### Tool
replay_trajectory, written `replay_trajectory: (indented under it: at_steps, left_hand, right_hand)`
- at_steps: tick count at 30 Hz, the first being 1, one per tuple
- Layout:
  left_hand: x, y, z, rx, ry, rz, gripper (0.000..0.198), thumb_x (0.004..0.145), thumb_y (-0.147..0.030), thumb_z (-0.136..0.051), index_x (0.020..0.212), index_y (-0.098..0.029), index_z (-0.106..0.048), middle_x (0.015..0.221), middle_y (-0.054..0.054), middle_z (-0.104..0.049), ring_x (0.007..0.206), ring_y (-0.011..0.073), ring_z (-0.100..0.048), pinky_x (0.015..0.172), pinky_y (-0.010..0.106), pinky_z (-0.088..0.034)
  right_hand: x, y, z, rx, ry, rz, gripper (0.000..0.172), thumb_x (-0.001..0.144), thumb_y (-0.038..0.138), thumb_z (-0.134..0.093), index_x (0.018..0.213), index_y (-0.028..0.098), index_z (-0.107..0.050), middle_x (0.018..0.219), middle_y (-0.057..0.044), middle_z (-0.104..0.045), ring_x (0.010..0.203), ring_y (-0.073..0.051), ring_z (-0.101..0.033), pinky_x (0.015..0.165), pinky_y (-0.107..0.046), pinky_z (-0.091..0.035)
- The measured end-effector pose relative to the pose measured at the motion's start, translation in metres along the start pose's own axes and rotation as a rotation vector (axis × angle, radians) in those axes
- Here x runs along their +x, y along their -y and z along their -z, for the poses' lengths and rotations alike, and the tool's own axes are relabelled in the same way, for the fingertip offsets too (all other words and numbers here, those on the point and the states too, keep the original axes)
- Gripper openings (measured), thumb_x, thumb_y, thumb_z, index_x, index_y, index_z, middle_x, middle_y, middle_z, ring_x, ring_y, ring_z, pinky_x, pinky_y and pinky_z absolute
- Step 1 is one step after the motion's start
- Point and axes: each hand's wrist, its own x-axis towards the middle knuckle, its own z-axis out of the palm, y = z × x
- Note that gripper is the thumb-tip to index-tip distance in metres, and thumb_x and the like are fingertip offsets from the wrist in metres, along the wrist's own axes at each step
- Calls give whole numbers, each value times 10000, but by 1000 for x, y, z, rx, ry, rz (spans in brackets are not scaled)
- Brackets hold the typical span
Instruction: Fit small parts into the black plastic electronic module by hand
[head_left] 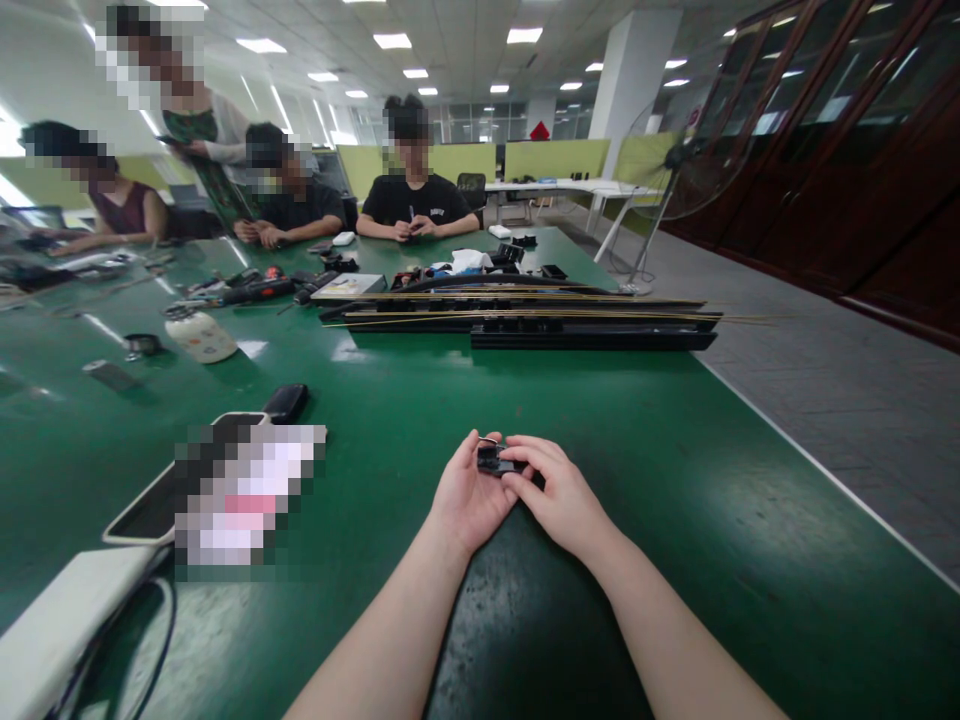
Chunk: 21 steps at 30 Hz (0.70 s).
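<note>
1. One small black oblong part (492,460) is being held in the cupped left hand (466,497), left of the glossy green tabletop's right edge (811,458).
2. The right hand (561,493) is gripping its right end.

Single head-worn camera, wide; we look forward and down from the wearer's head across a glossy green desk (622,410). Bare left hand (469,490) and bare right hand (561,488) sit close, below centre. Farther off we get people (416,205), tall dark-red wooden cabinets (832,150) right, white panelled ceiling (465,35) up top.
</note>
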Motion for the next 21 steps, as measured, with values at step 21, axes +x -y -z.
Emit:
replay_trajectory:
  at_steps: [21]
  left_hand:
    - [2, 0, 5, -30, 35, 38, 256, 818, -323, -438, 734, -133, -587, 800, 83, -632, 854, 212, -605, 778, 347, -472]
  right_hand:
    - [5, -4, 0, 440, -129, -294, 242, 711, 267, -608, 947, 223, -639, 957, -43, -667, 926, -209, -593, 875, -381, -423]
